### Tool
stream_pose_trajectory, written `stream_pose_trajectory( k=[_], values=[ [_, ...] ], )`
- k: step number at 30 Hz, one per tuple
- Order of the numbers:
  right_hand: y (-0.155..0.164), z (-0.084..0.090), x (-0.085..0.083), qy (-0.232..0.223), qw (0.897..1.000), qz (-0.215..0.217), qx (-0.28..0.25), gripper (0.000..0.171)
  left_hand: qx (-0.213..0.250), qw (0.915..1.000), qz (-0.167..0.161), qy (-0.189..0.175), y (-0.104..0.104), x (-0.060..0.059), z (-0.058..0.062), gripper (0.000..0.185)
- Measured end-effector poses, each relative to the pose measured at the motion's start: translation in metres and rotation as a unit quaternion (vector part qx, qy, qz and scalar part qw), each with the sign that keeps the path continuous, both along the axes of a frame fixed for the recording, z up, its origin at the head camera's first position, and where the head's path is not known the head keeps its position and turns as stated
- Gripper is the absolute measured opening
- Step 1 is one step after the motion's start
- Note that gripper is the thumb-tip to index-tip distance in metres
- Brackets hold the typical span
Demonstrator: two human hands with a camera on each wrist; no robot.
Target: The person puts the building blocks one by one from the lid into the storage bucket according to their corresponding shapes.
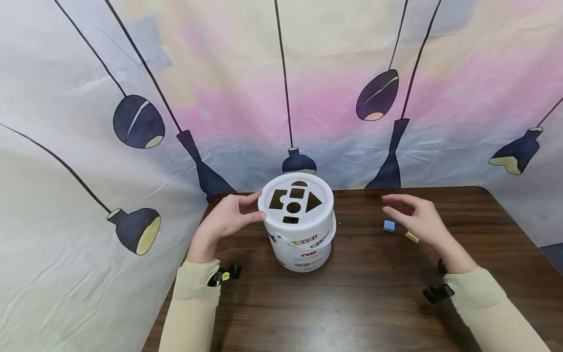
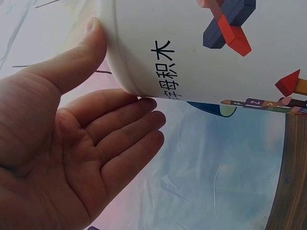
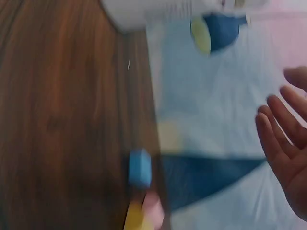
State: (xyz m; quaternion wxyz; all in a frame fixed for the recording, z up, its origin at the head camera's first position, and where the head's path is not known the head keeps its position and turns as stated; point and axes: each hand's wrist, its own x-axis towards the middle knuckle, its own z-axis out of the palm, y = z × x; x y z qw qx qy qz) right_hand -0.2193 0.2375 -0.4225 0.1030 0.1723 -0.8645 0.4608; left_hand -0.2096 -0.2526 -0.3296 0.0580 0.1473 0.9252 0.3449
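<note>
A white bucket [image 1: 303,244] stands upright on the table, topped by a white lid [image 1: 325,195] with cut-out shapes, including a triangle and a circle. My left hand [image 1: 226,215] is at the left side of the lid, with thumb and fingertips touching its rim. In the left wrist view the fingers [image 2: 129,139] are fairly straight, spread from the thumb. My right hand [image 1: 420,220] hovers with nothing in it, fingers loosely bent. Below it lie a blue block [image 1: 389,226] and a yellow block [image 1: 412,237]; a blurred pink block [image 3: 153,208] sits beside the yellow one.
The bucket's white handle [image 1: 333,230] hangs down on its right side. The dark wooden table [image 1: 334,308] ends at a back edge near a cloth backdrop [image 1: 246,98] printed with hanging lamps. Black straps with small devices [image 1: 438,293] sit on both wrists.
</note>
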Motion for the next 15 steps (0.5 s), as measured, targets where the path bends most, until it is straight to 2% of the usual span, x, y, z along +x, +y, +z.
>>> stream_pose_trajectory(
  k=[3,7,15],
  values=[
    [0.028,-0.009,0.005,-0.032,0.999,-0.006,0.043,0.038,0.001,1.0,0.0,-0.001,-0.001,0.0,0.0,0.073],
    [0.06,-0.021,0.012,-0.051,0.994,-0.031,0.086,0.04,0.003,0.9999,-0.009,0.009,-0.001,0.0,0.0,0.072],
    [0.106,-0.04,0.027,-0.103,0.982,-0.059,0.144,0.046,-0.001,0.9999,-0.005,0.011,0.0,0.0,-0.001,0.073]
  ],
)
